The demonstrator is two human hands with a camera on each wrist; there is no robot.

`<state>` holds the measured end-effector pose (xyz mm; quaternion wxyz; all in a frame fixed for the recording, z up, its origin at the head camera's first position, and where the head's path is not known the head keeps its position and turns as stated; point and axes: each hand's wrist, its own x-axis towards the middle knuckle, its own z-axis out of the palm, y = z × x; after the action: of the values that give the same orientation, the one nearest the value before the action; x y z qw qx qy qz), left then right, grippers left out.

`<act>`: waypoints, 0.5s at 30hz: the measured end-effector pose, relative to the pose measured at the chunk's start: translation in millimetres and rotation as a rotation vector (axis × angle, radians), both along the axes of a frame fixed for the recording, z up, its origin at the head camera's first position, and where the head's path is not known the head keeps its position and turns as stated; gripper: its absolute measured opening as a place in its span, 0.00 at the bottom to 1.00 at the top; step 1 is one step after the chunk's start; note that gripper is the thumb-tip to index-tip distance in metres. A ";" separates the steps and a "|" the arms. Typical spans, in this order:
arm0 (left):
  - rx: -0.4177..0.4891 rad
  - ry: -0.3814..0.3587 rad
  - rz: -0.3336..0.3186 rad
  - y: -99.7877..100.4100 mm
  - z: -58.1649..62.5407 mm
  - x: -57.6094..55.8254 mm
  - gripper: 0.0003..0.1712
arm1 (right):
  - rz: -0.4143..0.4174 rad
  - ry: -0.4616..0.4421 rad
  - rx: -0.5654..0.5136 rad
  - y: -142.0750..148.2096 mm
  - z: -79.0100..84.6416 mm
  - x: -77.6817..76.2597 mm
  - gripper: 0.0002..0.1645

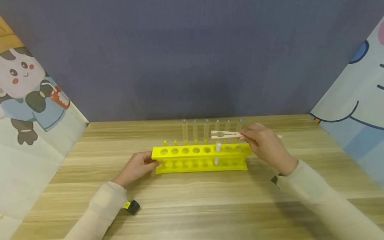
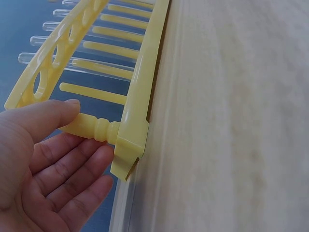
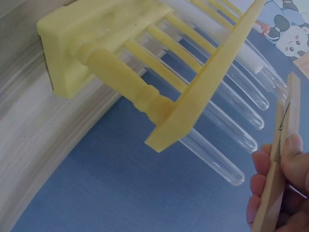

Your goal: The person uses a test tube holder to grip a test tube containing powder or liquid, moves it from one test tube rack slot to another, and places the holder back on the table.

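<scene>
A yellow test tube rack stands on the table, several clear test tubes upside down on its rear pegs. At its left end, my left hand holds the end post between thumb and fingers. My right hand grips a wooden test tube clamp above the rack's right half. A test tube with white contents stands in a front hole just below the clamp's tip. In the right wrist view, the clamp overlaps tube ends; whether it touches one, I cannot tell.
The wood-grain table meets a dark blue-grey panel behind the rack. Cartoon-printed panels flank both sides. A small black object with a yellow mark is at the left wrist.
</scene>
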<state>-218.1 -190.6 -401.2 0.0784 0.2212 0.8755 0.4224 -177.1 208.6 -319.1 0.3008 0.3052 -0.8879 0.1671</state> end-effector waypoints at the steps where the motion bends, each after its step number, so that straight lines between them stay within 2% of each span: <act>1: 0.001 -0.003 0.002 0.0 -0.2 -0.2 0.19 | -0.002 0.007 0.000 0.1 0.8 -0.1 0.13; 15: -0.024 0.013 0.017 0.1 -1.7 -0.2 0.19 | -0.003 0.088 -0.047 3.1 7.4 1.9 0.11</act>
<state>-218.4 -190.5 -403.0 0.0715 0.2155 0.8829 0.4111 -175.2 211.7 -311.7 0.3471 0.3038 -0.8701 0.1738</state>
